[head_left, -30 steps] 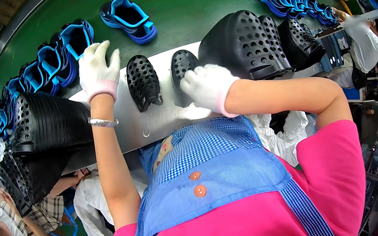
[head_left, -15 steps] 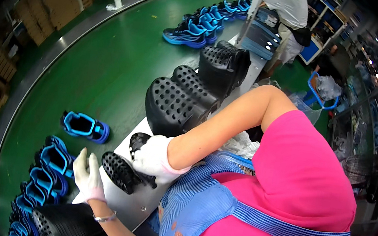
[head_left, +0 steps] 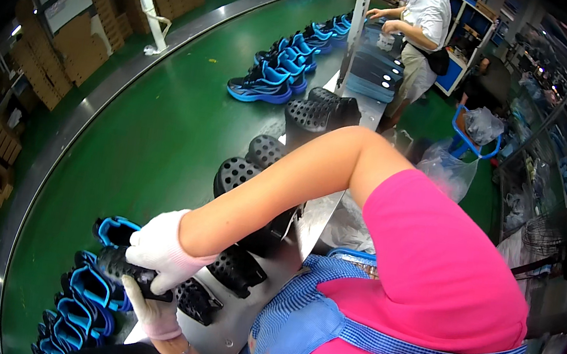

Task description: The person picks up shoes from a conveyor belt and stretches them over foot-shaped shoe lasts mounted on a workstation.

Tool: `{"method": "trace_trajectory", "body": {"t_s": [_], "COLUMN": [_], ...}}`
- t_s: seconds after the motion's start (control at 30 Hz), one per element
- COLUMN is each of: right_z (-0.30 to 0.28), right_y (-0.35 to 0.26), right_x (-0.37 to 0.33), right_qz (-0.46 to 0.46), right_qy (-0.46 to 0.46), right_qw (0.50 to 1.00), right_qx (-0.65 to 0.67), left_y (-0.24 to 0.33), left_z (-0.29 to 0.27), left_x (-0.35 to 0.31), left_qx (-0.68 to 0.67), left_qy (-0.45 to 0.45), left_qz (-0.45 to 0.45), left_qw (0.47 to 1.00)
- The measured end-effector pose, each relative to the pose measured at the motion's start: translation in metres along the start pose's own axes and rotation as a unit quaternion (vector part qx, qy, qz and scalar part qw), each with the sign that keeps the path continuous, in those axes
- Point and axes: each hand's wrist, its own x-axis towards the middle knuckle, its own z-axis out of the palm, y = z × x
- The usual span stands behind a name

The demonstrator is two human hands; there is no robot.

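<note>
Both my hands wear white gloves and meet over the belt, at the left end of the bench. My right hand [head_left: 170,248] closes from above on a black perforated shoe-shaped piece [head_left: 116,264]. From below, my left hand [head_left: 155,312] presses its fingers against the same piece; part of it is hidden by the gloves. Just beyond the piece stands a blue-and-black sneaker [head_left: 117,231], partly covered by my right hand. Two similar items, a black perforated piece [head_left: 240,270] and a smaller-looking black piece [head_left: 195,300], lie on the white bench [head_left: 228,324] beside my right wrist.
Stacked black perforated pieces [head_left: 237,174] line the bench beyond my right forearm. Rows of sneakers [head_left: 76,311] stand on the green belt [head_left: 124,134], near left and far ahead [head_left: 263,85]. A co-worker [head_left: 424,34] stands past a white post [head_left: 354,36].
My right hand has moved left from the bench to my left hand, with a black perforated piece now between them. My left hand's fingers, spread before, now close on it. The view has shifted.
</note>
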Motion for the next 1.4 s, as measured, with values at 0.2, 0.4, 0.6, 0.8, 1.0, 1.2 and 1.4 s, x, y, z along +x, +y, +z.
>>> {"method": "trace_trajectory", "body": {"t_s": [0.2,0.4,0.6,0.8,1.0,1.2,1.4], "right_z": [0.008,0.01,0.023,0.027,0.017,0.005,0.001], "right_y": [0.02,0.031,0.044,0.049,0.065,0.089,0.094], "right_x": [0.022,0.049,0.063,0.075,0.081,0.117,0.164], "right_qz": [0.094,0.093,0.125,0.122,0.114,0.141,0.144], "right_qy": [-0.049,-0.051,-0.018,-0.031,-0.083,-0.174,-0.226], "right_qw": [0.994,0.994,0.991,0.99,0.989,0.975,0.963], "right_qx": [0.02,0.017,0.045,0.057,0.045,-0.014,-0.033], "left_y": [-0.001,0.008,0.012,0.019,0.02,0.011,0.003], "left_z": [-0.01,-0.013,-0.044,-0.046,-0.05,-0.084,-0.092], "left_x": [0.02,0.035,0.061,0.07,0.059,0.056,0.064], "left_qx": [-0.012,0.031,0.05,0.075,0.186,0.669,0.722], "left_qy": [-0.028,0.004,0.023,0.085,0.123,0.165,0.16], "left_qz": [0.04,0.063,0.077,0.074,-0.023,0.141,0.197], "left_qw": [0.999,0.998,0.996,0.991,0.975,0.711,0.643]}}
